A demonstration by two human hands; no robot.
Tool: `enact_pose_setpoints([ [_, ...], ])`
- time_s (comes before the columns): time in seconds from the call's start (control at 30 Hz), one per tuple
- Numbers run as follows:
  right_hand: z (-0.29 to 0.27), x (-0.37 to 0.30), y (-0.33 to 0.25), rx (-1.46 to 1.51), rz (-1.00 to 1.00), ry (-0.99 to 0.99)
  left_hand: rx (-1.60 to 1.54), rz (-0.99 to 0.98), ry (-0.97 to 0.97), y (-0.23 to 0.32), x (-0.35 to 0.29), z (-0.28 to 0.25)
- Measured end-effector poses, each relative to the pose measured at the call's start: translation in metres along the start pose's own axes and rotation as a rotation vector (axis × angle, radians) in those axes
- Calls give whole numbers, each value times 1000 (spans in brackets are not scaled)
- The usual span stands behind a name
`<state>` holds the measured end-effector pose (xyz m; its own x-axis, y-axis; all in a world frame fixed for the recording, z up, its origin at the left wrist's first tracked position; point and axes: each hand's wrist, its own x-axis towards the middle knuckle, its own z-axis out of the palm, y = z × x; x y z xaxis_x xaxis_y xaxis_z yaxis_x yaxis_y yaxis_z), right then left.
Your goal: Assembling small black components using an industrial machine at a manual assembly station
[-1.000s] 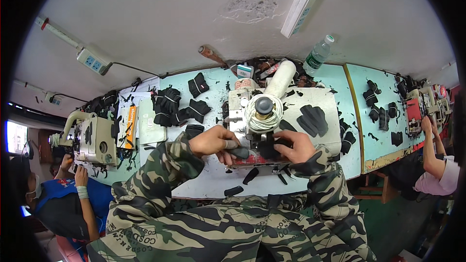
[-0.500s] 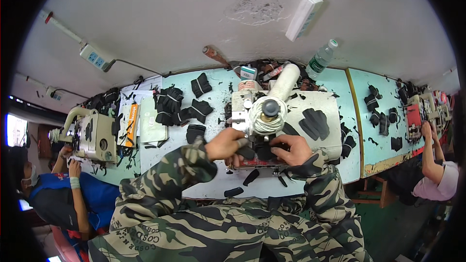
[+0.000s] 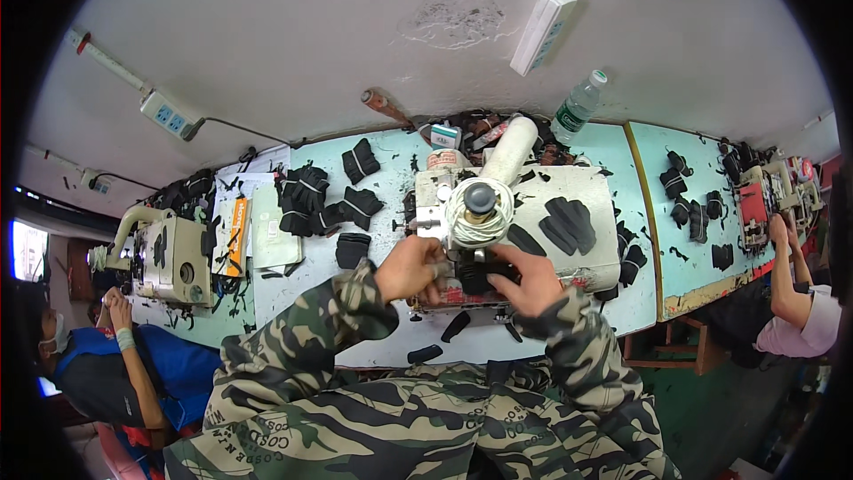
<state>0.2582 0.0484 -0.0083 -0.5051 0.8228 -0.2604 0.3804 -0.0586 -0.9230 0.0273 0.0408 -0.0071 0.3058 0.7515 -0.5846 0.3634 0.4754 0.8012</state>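
In front of me stands a cream sewing machine [image 3: 569, 222] with white thread [image 3: 481, 224] wound around its upper post. A black fabric piece [image 3: 475, 277] lies beneath the machine head. From the right, my right hand [image 3: 533, 280] pinches this piece between thumb and fingers. My left hand [image 3: 409, 271] is closed at the left side of the head, its fingers curled; what they hold, if anything, is hidden. Several loose black fabric pieces [image 3: 569, 225] rest on the machine's flat top. Another dark piece [image 3: 425, 354] lies on the table near my lap.
Tied black bundles [image 3: 362, 162] and a small black stack [image 3: 353, 250] lie left of the machine. A plastic bottle [image 3: 577, 108] stands behind, near a wooden-handled tool [image 3: 386, 107]. Co-workers sit at other machines on both sides, one in a blue garment [image 3: 182, 369].
The dark piece by my left fingers no longer shows there. My left fingers have curled in, and my right hand has shifted slightly left. The whole view has shifted a little.
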Motion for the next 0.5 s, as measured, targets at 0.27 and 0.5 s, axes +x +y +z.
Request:
enact_pose_setpoints([
  [0.27, -21, -61, -21, -609, -816, 543, 672, 873, 305, 6, 17, 97],
  [0.5, -38, -48, 18, -314, -450, 681, 893, 1045, 389, 9, 49, 123],
])
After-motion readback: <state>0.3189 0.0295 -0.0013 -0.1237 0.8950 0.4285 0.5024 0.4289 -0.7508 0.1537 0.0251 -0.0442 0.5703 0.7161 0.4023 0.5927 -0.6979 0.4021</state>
